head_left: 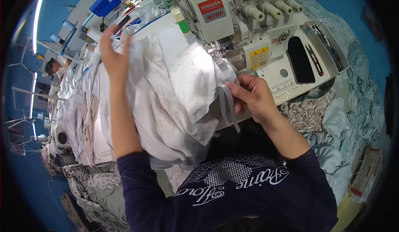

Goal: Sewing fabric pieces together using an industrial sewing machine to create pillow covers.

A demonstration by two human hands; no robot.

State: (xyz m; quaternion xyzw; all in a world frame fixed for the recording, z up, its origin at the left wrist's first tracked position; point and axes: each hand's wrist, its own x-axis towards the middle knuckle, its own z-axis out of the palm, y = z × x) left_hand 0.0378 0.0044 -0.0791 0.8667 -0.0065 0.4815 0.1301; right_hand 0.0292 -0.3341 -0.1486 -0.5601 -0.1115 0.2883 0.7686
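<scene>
A large piece of white fabric (166, 82) spreads over the sewing machine's table and hangs toward my lap. Its lit far edge lies at the needle area of a white overlock sewing machine (214, 18). Close to the presser foot, my right hand (254, 95) pinches a narrow white fabric strip (227, 107) between thumb and fingers, and the strip's loose end dangles below. My left hand (114, 55) is raised at the left side of the cloth, slightly blurred, its thumb and fingers apart with nothing seen in them.
Right of the needle, a black phone (300, 61) and red-handled thread snips (314, 60) lie on the machine bed beside a metal tray (326, 45) of tools. Pale green fabric (361, 82) is heaped at the right. Patterned cloth (99, 186) is piled at lower left.
</scene>
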